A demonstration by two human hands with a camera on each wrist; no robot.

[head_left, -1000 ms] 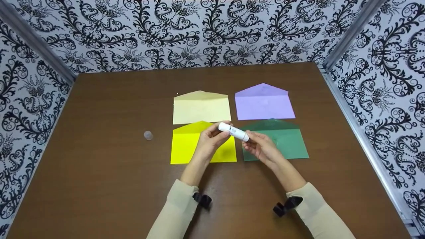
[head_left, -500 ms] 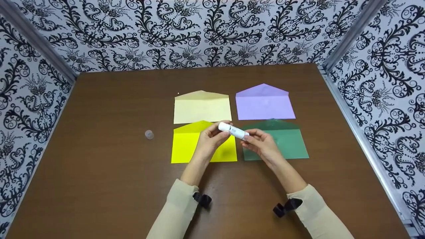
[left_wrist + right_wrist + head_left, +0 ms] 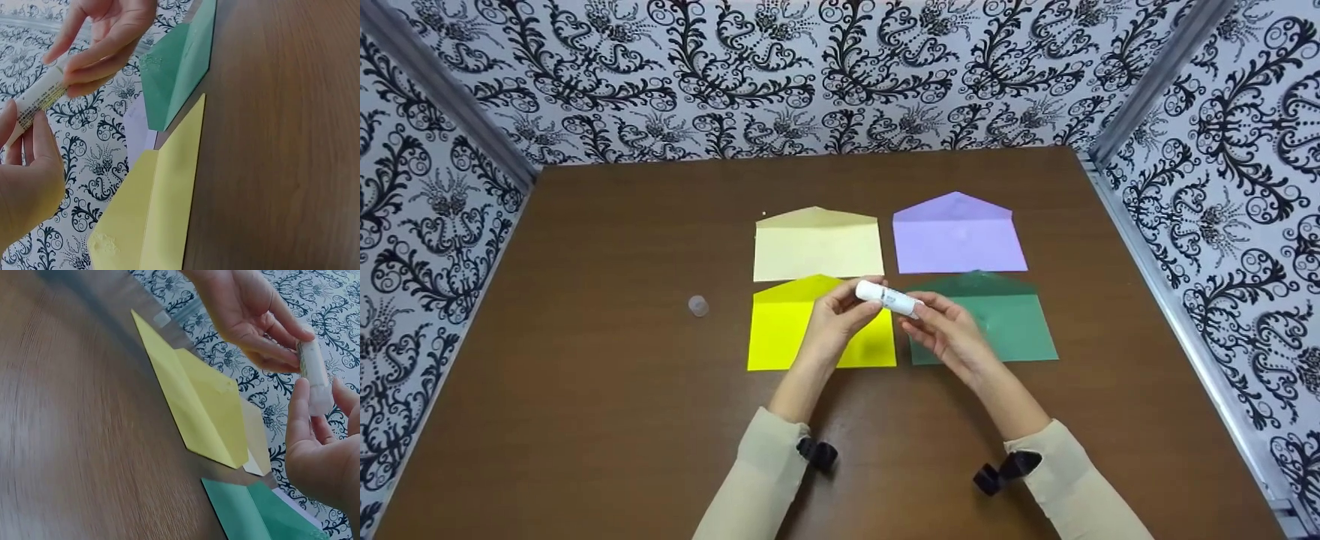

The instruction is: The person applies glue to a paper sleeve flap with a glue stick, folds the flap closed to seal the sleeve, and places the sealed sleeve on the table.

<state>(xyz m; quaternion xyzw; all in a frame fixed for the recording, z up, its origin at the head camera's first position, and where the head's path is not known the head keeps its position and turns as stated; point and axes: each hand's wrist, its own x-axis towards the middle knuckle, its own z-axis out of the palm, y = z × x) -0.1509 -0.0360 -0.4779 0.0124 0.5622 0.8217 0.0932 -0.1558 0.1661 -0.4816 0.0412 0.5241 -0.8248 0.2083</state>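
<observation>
A white glue stick [image 3: 891, 299] is held between both hands above the envelopes, tilted down to the right. My left hand [image 3: 834, 319] pinches its left end between thumb and fingers. At the other end, my right hand [image 3: 958, 335] pinches the base, as the right wrist view also shows on the glue stick [image 3: 313, 365]. Below the left hand lies a yellow envelope [image 3: 776, 337], and below the right a green envelope [image 3: 1024, 330], both with flaps unfolded. Clumpy smears show on the tips of the yellow flap [image 3: 107, 244] and the green flap [image 3: 154, 61].
A cream envelope [image 3: 817, 251] and a purple envelope [image 3: 960, 247] lie in the row behind, flaps up. Left of the envelopes a small translucent cap [image 3: 698, 306] sits on the brown table [image 3: 607, 390]. Patterned walls [image 3: 825, 82] border the back and sides.
The right thumb and fingers have shifted round the base of the glue stick. The left hand keeps its grip, and the envelopes and cap stay put.
</observation>
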